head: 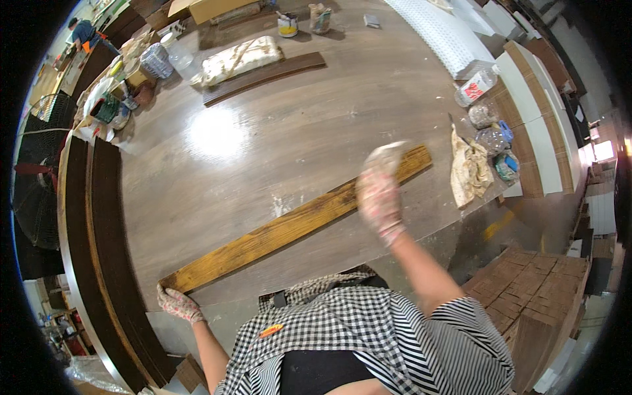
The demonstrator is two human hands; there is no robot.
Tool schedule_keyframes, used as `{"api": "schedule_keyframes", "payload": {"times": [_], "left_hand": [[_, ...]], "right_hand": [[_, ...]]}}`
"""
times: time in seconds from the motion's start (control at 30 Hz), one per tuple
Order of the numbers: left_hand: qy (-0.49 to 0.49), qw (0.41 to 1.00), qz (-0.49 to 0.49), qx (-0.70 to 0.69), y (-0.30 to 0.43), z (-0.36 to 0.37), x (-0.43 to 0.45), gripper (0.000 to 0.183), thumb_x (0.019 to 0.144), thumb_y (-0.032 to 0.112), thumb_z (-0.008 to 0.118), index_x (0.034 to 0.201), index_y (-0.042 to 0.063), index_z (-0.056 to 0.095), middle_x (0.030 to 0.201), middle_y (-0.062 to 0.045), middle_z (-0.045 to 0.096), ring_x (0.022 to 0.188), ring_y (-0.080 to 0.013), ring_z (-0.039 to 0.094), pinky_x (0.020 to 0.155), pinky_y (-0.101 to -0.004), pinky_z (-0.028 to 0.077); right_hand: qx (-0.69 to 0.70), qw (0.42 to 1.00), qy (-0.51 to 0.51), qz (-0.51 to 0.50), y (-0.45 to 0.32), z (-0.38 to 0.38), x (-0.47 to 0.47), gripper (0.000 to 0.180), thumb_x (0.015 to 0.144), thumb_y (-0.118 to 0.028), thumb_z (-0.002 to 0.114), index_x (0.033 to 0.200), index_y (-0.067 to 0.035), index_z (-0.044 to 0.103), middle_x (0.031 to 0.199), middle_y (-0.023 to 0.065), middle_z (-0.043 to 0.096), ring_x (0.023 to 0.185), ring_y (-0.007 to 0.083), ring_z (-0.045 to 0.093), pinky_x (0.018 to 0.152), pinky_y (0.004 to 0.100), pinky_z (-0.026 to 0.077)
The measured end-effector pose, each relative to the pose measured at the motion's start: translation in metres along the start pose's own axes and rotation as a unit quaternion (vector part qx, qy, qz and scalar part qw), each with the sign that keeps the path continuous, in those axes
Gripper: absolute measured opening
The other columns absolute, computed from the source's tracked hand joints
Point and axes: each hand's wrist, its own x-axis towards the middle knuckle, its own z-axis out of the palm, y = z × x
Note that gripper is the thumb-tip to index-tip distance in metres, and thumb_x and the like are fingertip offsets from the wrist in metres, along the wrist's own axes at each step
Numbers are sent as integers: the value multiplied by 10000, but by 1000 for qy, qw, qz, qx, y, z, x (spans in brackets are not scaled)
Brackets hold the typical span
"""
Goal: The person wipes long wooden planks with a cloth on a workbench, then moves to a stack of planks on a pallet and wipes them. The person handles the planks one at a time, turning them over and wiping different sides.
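Note:
A long, narrow wooden board with a yellowish-brown, dark-grained face lies slantwise across the worktable. At the board's left end, my left hand, in a patterned glove, holds the corner near the table's front edge. My right hand, gloved alike, is over the board's right part and blurred by motion. Under its fingers is a pale cloth or pad, too smeared to name exactly. Part of the board is hidden behind that hand.
Dark boards stand along the left edge beside a fan. A stained cloth and plastic bottles lie at right. Farther back are a dark plank, a wrapped white bundle and a paint can. Another person is far left.

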Motion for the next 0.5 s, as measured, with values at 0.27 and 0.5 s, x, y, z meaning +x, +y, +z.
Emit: {"api": "schedule_keyframes", "payload": {"times": [0.27, 0.5], "left_hand": [[-21, 999, -41, -11, -1, 1, 2, 367, 1013, 216, 449, 1284, 9, 585, 1274, -226, 567, 1179, -366, 535, 1012, -440, 418], [-9, 999, -39, -11, 2, -2, -1, 354, 1011, 192, 452, 1281, 5, 587, 1239, -239, 583, 1154, -374, 546, 985, -446, 431]], "right_hand": [[-349, 935, -14, 66, 78, -19, 27, 470, 977, -35, 378, 1442, 39, 362, 1445, 169, 466, 1319, 223, 463, 1130, 324, 368], [59, 957, 130, 253, 128, -76, 31, 409, 973, -179, 490, 1346, -13, 515, 1325, 194, 557, 1250, 281, 527, 1061, 369, 425]]}}
